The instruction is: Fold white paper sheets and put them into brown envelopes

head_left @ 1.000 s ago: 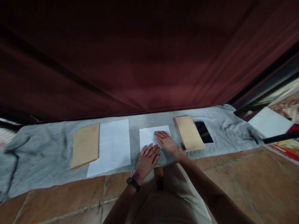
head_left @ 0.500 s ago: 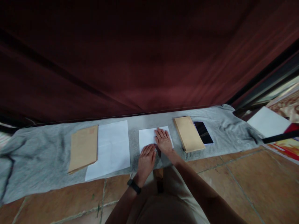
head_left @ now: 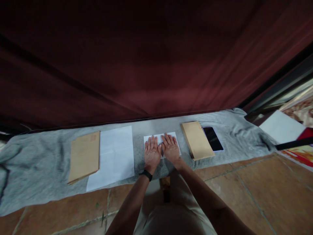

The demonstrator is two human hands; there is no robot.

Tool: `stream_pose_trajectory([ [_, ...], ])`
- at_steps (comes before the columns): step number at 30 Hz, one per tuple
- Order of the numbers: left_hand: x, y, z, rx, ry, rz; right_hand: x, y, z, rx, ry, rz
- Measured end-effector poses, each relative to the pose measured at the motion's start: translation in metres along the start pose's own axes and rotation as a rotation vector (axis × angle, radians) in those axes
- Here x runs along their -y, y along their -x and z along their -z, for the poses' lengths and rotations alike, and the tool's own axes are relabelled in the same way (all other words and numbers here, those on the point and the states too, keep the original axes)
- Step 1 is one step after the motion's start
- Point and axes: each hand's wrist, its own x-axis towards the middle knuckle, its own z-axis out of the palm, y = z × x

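Observation:
A small white sheet of paper [head_left: 158, 136], perhaps folded, lies flat before me on a grey cloth. My left hand [head_left: 152, 154] rests palm down on its left half, fingers stretched out. On the right half my right hand [head_left: 170, 148] lies just as flat, its thumb close to the left thumb. Much of the paper is hidden under both hands. To the left, larger white paper [head_left: 116, 155] lies partly beneath a stack of brown envelopes [head_left: 84, 156]. Right of my hands is another stack of brown envelopes [head_left: 198, 140].
A phone [head_left: 212, 138] with a dark screen lies beside the right stack. The grey cloth [head_left: 44, 163] covers the long narrow surface. Behind it hangs a dark red curtain [head_left: 156, 71]. Tiled floor [head_left: 234, 189] runs along the front. A white board-like thing [head_left: 281, 127] stands far right.
My left hand has slid forward from the paper's near edge onto its left half, fingers now straight. My right hand has stayed nearly in place.

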Motion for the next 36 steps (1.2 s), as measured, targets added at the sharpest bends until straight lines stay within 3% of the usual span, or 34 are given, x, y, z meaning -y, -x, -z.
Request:
stream_pose_trajectory([
  [8,0.012,0.000,0.000,-0.084,0.001,0.056,-0.011,0.000,-0.003,-0.031,0.020,-0.090],
  [13,0.017,0.003,-0.001,-0.144,-0.002,0.086,-0.029,0.008,0.001,-0.123,0.033,-0.084],
  [18,0.019,0.003,0.008,-0.145,0.013,0.121,-0.039,0.015,0.004,-0.151,0.070,-0.101],
  [23,-0.019,-0.007,0.014,-0.111,0.047,0.081,-0.038,0.016,0.005,-0.130,0.066,-0.106],
  [26,-0.050,-0.013,0.005,-0.040,0.078,-0.044,-0.038,0.017,0.007,-0.097,0.076,-0.103],
  [29,-0.062,-0.016,-0.006,0.078,0.076,-0.086,-0.039,0.017,0.007,-0.078,0.099,-0.105],
  [36,-0.030,-0.013,-0.007,0.087,-0.035,-0.054,-0.038,0.016,0.003,-0.114,0.109,-0.107],
])
